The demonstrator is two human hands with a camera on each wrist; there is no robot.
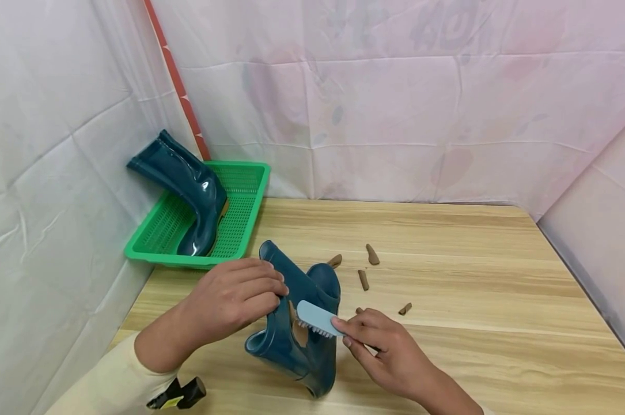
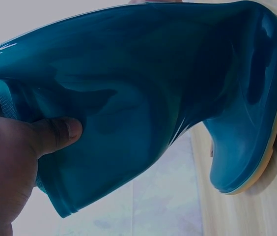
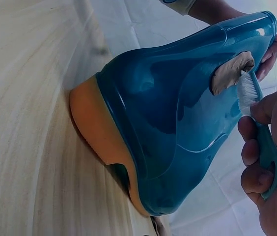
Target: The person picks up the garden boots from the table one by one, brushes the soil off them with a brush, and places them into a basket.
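Note:
A dark teal rubber boot (image 1: 322,360) stands tilted on the wooden table, its shaft leaning left. My left hand (image 1: 234,297) grips the rim of the shaft, with the thumb (image 2: 60,135) on the outside in the left wrist view. On the shaft's side is a patch of brown mud-like material (image 3: 229,73). My right hand (image 1: 390,351) holds a light blue brush (image 1: 316,316) by its handle. In the right wrist view the brush's white bristles (image 3: 246,93) lie against the edge of the patch.
A green plastic basket (image 1: 262,184) stands at the table's back left, with a second teal boot (image 1: 185,178) leaning in it. Several brown pieces (image 1: 372,254) lie scattered on the table (image 1: 473,276) beyond and right of the held boot. White cloth walls (image 1: 385,115) enclose the table.

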